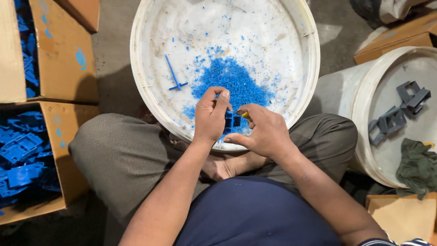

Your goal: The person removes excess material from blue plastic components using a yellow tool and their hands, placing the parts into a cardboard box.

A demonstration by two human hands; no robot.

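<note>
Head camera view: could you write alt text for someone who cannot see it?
Seen from above, a seated person's left hand holds a small blue plastic part while the right hand works at it with a yellow-tipped tool, over a white bucket strewn with blue shavings. Cardboard boxes of blue parts sit alongside.

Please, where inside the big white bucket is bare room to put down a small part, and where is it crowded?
The white bucket floor is mostly bare across its far half and right side, beyond the blue shavings. A thin blue stick borders the left patch. The near rim is crowded: left hand and right hand hold a blue plastic part there.
</note>
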